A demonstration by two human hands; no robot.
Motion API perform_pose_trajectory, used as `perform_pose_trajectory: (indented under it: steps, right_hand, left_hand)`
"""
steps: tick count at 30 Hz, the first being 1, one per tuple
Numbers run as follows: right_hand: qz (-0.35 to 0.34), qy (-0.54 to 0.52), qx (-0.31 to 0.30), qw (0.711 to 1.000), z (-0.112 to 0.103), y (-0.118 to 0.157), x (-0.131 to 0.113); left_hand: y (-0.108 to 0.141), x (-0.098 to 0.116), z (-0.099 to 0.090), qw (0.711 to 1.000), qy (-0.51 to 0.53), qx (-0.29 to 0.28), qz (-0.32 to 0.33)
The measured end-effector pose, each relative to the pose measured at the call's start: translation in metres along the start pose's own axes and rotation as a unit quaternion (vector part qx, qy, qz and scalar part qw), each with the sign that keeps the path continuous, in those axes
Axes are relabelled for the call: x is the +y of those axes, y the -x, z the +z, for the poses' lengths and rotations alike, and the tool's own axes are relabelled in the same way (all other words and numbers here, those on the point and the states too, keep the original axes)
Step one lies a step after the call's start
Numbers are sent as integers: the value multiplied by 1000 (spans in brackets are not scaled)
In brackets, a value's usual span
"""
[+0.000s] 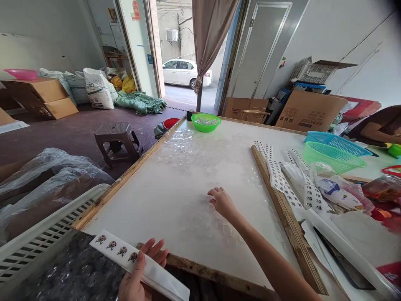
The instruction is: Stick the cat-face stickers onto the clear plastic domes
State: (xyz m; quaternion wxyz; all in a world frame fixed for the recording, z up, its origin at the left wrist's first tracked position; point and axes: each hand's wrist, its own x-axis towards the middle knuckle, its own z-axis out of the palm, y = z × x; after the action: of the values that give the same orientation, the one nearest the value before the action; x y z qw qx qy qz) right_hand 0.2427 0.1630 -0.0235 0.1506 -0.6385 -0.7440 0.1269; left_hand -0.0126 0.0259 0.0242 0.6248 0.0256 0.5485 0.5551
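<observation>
My left hand, low in the view, grips a white strip of stickers with small dark animal-face prints, thumb on top and fingers beneath. The strip lies over the wooden front edge of the table. My right hand hovers over or rests on the white tabletop, fingers bent and a little apart, with nothing visible in them. Beside it and under the wrist are clear round pieces, hard to see against the white. More clear pieces are spread across the far part of the table.
A green bowl of clear pieces stands at the far edge. A wooden bar borders the right side, with more sticker strips, plastic bags and baskets past it. A white crate holds clear pieces at left. Another person's arm is far right.
</observation>
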Motion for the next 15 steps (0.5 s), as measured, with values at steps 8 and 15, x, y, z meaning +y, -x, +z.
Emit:
perform_pose_trajectory:
  steps: [8, 15]
  right_hand:
    - [-33, -6, -12, 999, 2, 2, 0]
    - [-9, -32, 17, 999, -10, 5, 21]
  left_hand:
    - [5, -4, -1, 1000, -10, 2, -2]
    - [9, -8, -2, 1000, 3, -17, 24]
